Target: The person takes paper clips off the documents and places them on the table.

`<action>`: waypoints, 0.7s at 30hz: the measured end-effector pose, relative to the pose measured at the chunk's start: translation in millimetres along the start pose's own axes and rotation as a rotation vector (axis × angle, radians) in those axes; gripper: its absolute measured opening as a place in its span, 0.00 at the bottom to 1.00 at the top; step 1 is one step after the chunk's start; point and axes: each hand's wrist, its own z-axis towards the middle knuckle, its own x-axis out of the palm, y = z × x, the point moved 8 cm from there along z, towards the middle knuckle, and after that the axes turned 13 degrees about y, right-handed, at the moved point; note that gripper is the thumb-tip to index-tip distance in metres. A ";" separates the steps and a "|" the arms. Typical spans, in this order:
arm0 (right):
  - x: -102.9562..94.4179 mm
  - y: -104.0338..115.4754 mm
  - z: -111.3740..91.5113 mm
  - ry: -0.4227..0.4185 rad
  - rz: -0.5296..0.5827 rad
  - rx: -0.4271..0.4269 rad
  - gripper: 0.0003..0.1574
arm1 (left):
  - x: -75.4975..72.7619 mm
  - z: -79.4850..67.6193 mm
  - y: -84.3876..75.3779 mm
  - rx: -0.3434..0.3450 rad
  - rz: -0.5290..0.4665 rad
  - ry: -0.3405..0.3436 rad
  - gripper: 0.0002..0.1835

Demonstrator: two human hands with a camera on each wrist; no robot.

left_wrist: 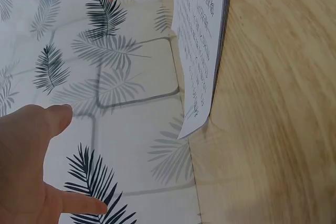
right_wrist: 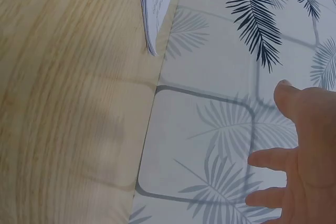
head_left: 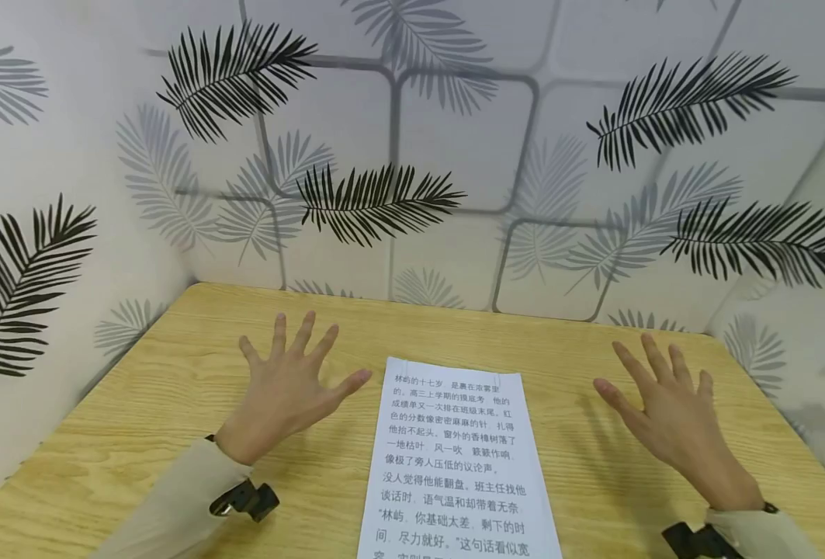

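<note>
A stack of white paper sheets (head_left: 454,458) with printed Chinese text lies on the wooden table, its near end cut off by the head view's lower edge. To its left, my left hand (head_left: 289,392) is held over the table with fingers spread and nothing in it. My right hand (head_left: 670,415) is likewise spread, on the right of the paper, and casts a shadow on the wood. Both wrist views show the sheets (left_wrist: 202,51) from the side, with the far corner slightly curled. Neither hand touches the paper.
The light wooden table (head_left: 147,411) ends at the back against a wall (head_left: 461,140) with a leaf and rounded-square pattern. A dark strap device (head_left: 244,501) sits on the left wrist, and another strap device (head_left: 698,539) on the right.
</note>
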 end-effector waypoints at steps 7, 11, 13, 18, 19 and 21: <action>2.3 2.7 -0.5 0.003 0.018 -0.014 0.42 | 9.5 3.2 -7.8 0.008 0.002 -0.006 0.45; 5.6 6.5 1.0 0.006 0.011 -0.022 0.42 | 16.1 3.3 -15.8 0.048 -0.008 -0.009 0.34; 8.4 8.8 1.6 0.023 0.017 -0.026 0.42 | 20.5 3.9 -19.8 0.066 -0.008 0.002 0.29; 13.7 17.0 1.8 0.027 0.030 -0.071 0.37 | 31.2 5.4 -27.3 0.082 -0.020 0.036 0.24; 14.5 18.7 1.6 0.021 0.032 -0.082 0.35 | 32.6 5.6 -28.6 0.083 -0.020 0.036 0.23; 16.7 21.7 1.2 0.015 0.035 -0.099 0.32 | 35.1 6.3 -30.0 0.080 -0.025 0.038 0.21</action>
